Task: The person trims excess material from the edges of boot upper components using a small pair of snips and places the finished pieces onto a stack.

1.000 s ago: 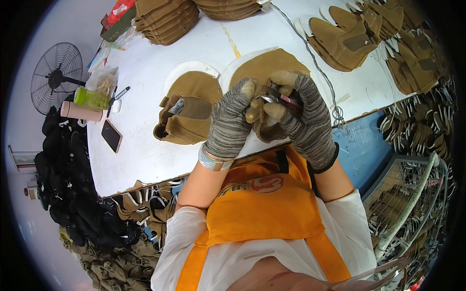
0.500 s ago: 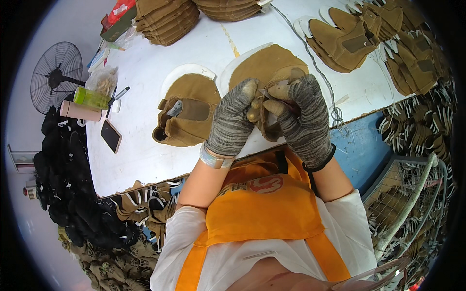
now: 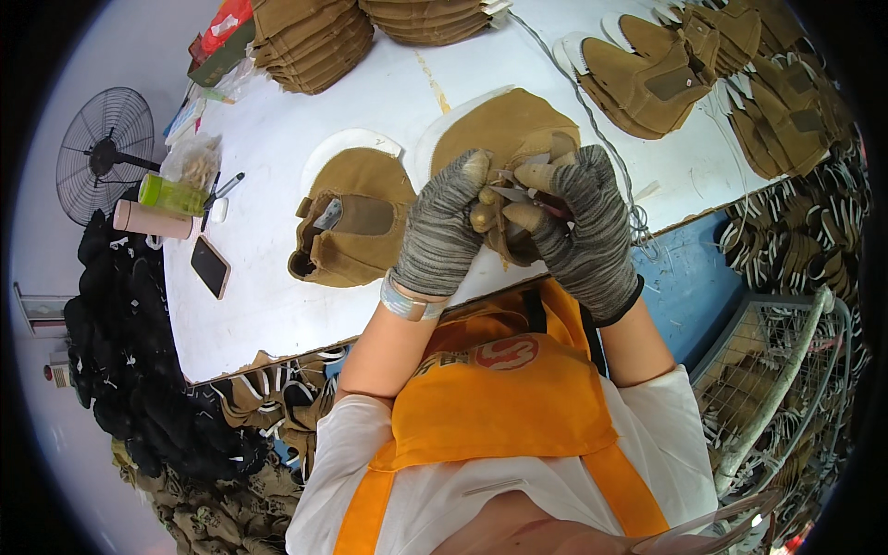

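A brown suede shoe upper with a white edge piece lies in front of me at the table's near edge. My left hand, in a grey knit glove with bare fingertips, pinches the upper's edge from the left. My right hand, gloved likewise, is closed around small thread snips. Their pointed metal blades and a dark red handle part show between my fingers, at the upper's edge. The rest of the snips is hidden. A second brown upper with a white edge piece rests just left of my left hand.
Stacks of brown uppers stand at the back, and more lie at the right beside a grey cord. At the left are a phone, a pink bottle and a fan. A wire cart stands right of me.
The snips' blades show more clearly between my hands now, and stand apart. Both hands stay at the same upper. The table has shifted slightly in view.
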`<action>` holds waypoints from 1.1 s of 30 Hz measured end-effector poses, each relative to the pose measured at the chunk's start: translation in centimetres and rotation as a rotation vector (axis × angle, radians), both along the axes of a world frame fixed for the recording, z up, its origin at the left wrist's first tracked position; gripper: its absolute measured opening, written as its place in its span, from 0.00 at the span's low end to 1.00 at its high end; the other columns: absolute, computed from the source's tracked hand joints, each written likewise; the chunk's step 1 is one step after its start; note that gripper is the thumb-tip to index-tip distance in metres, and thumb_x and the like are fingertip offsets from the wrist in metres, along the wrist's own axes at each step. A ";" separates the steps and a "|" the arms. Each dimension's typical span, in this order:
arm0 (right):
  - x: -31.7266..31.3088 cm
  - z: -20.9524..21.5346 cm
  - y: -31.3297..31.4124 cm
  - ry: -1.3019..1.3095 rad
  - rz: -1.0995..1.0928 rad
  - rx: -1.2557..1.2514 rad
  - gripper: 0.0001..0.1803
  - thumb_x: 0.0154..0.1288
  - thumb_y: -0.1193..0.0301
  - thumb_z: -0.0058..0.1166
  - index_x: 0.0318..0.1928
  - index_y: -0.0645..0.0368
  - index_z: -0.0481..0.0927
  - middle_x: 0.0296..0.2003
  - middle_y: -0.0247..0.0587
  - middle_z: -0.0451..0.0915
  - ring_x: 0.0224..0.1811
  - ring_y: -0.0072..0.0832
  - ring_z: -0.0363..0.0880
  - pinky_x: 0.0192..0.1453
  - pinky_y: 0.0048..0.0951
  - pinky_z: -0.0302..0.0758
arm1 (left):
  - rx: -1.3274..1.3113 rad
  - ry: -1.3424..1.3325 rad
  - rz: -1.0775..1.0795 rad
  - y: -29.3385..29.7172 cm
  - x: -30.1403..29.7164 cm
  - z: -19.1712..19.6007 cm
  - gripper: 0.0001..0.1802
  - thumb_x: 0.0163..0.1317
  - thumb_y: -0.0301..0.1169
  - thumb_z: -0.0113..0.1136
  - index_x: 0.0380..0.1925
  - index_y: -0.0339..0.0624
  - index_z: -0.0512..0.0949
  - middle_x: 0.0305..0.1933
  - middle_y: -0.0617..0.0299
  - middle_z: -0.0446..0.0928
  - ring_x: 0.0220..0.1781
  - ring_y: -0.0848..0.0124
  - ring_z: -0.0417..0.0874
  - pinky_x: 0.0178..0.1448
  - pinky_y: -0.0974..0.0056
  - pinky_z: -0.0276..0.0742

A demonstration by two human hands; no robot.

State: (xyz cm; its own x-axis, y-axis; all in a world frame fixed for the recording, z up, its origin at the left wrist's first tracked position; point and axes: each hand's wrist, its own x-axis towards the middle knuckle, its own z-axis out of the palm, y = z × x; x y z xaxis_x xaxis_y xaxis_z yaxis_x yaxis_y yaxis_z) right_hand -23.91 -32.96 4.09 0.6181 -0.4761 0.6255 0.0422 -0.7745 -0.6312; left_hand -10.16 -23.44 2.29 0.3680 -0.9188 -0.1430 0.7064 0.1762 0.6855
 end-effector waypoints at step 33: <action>-0.5 0.7 0.1 0.047 -0.146 -0.202 0.11 0.54 0.68 0.65 0.39 0.51 0.81 0.31 0.38 0.74 0.32 0.35 0.76 0.34 0.33 0.75 | 0.102 -0.119 0.126 -0.3 -1.2 1.3 0.14 0.65 0.43 0.57 0.27 0.46 0.76 0.25 0.68 0.75 0.30 0.76 0.76 0.39 0.72 0.74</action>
